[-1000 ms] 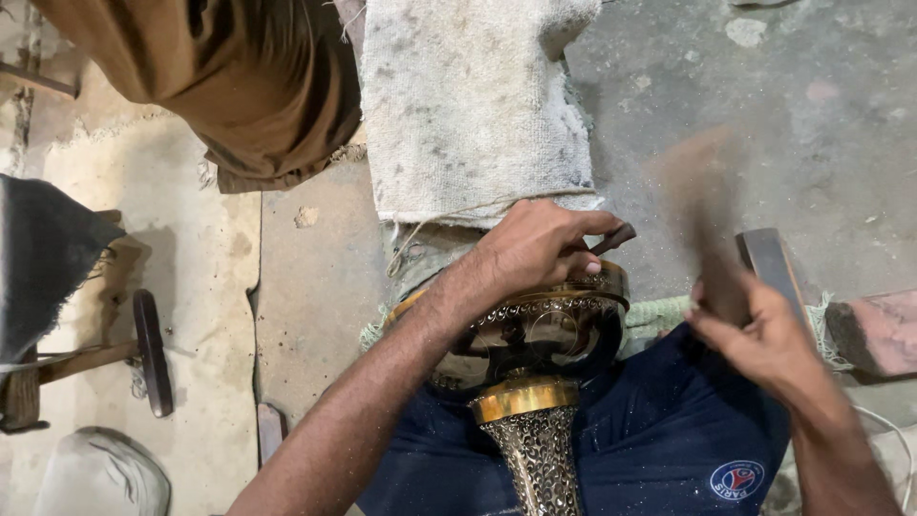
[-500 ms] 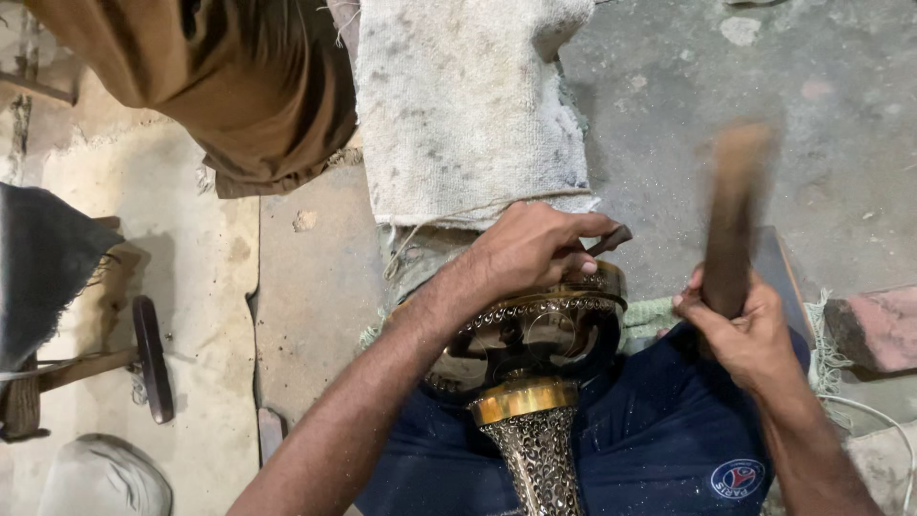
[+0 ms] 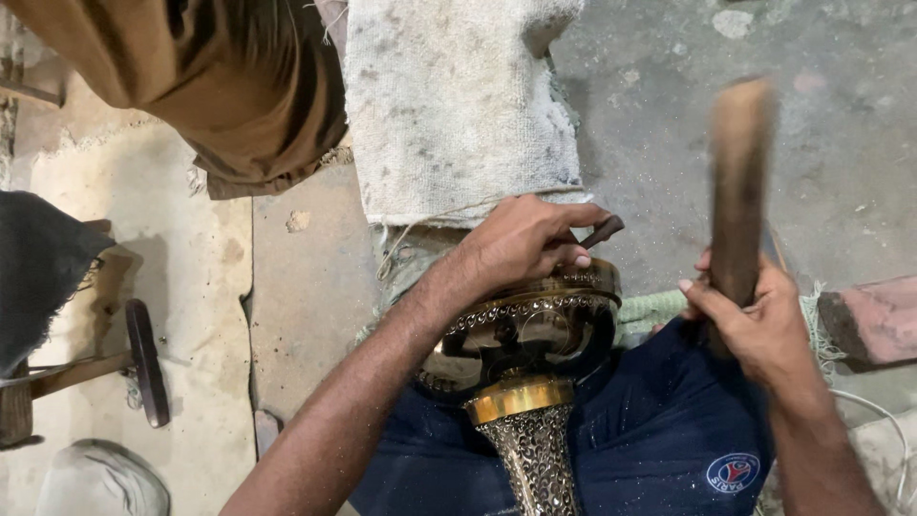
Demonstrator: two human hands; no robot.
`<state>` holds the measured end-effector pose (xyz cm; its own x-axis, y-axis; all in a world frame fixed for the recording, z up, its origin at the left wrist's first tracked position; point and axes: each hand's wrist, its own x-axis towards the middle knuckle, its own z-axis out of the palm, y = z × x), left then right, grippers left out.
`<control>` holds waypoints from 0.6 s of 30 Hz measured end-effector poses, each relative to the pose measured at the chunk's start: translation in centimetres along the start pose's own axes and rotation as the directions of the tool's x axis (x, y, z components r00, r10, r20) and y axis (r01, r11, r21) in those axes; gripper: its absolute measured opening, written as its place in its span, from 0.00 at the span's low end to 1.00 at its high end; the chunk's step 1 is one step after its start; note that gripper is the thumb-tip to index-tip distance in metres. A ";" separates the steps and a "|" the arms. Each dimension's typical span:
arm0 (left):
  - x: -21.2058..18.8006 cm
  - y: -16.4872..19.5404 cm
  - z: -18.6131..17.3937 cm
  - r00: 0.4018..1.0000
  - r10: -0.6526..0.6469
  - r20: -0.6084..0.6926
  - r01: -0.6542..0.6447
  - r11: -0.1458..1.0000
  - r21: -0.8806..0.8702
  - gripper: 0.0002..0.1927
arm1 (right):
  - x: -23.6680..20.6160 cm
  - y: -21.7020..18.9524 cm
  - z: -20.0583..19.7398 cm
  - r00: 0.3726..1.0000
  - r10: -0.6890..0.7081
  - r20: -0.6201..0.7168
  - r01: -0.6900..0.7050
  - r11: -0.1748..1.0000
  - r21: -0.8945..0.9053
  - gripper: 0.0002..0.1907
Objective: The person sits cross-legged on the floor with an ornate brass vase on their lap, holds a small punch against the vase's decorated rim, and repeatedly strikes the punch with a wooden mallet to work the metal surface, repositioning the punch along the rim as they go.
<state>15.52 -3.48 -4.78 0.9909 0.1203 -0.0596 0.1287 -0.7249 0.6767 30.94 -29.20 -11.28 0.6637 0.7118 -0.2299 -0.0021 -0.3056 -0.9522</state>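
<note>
Gripping a wooden stick (image 3: 740,182) upright, the right hand (image 3: 755,325) had its fingers wrapped tight round the lower end; the upper part of the stick was blurred. The left hand (image 3: 521,244) rested on the upper rim of a brass vessel (image 3: 525,330), fingers curled and pinched on a small dark punch (image 3: 604,230) whose end stuck out past the fingertips toward the right. Where the punch met the metal was hidden under the hand.

The brass vessel lay across the person's lap, on dark blue trousers (image 3: 669,430), its wide polished bowl toward the floor ahead and its pierced, patterned stem (image 3: 535,459) running back toward the body. A plain gold collar sat between bowl and stem. A band of small beaded work ran round the bowl's rim.

Just beyond the vessel stood a block covered with a dirty white cloth (image 3: 458,115), frayed threads hanging at its near edge. A brown garment (image 3: 220,86) of another person filled the upper left. On the left floor lay a dark-headed hammer (image 3: 143,363) with a wooden handle. A reddish brick (image 3: 874,320) lay at the right edge. The floor was grey concrete, dusty.
</note>
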 end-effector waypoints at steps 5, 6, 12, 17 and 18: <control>0.1 0.2 0.3 0.998 0.040 -0.044 -0.043 0.997 -0.058 0.21 | 0.0 -0.9 -0.3 0.997 -0.021 0.074 0.060 0.816 -0.575 0.27; 0.1 0.2 0.4 0.998 0.037 -0.054 -0.039 0.998 -0.049 0.22 | 0.0 -1.1 -0.2 0.997 -0.040 0.063 0.065 0.879 -0.472 0.25; 0.1 0.7 1.1 0.996 -0.021 -0.083 0.026 0.998 0.054 0.23 | -0.5 -1.2 0.7 0.999 -0.018 -0.040 0.013 0.995 -0.102 0.25; 0.4 0.7 1.2 0.987 -0.159 0.012 0.158 0.985 0.066 0.23 | -0.5 -0.6 0.4 0.973 -0.195 0.125 0.211 0.969 -0.131 0.35; 0.4 0.7 1.3 0.992 -0.123 -0.012 0.124 0.990 0.067 0.23 | -0.5 -0.5 0.3 0.988 -0.138 0.064 0.139 0.990 -0.009 0.32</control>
<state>16.08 -4.78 -5.28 0.9670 0.2165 -0.1341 0.2526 -0.7480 0.6138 30.35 -29.19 -10.80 0.6085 0.7861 -0.1083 0.0974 -0.2094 -0.9730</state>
